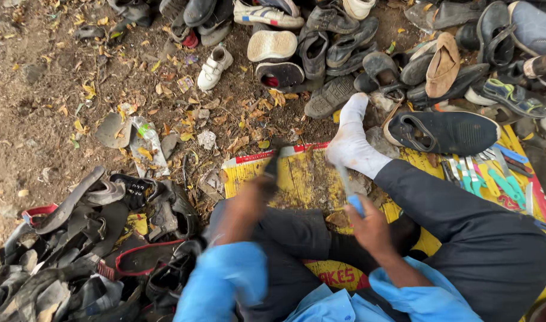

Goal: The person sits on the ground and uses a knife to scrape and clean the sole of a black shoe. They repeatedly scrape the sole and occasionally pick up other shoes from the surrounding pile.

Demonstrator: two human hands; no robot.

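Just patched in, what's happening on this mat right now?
A person in a blue shirt sits on a yellow mat on leaf-strewn ground. The right hand grips a blue-handled tool, its blade pointing toward the white-socked foot. The left hand is blurred and holds a dark object I cannot identify. A black shoe lies beside the foot, worn shoes are piled above, and more small tools lie on the mat.
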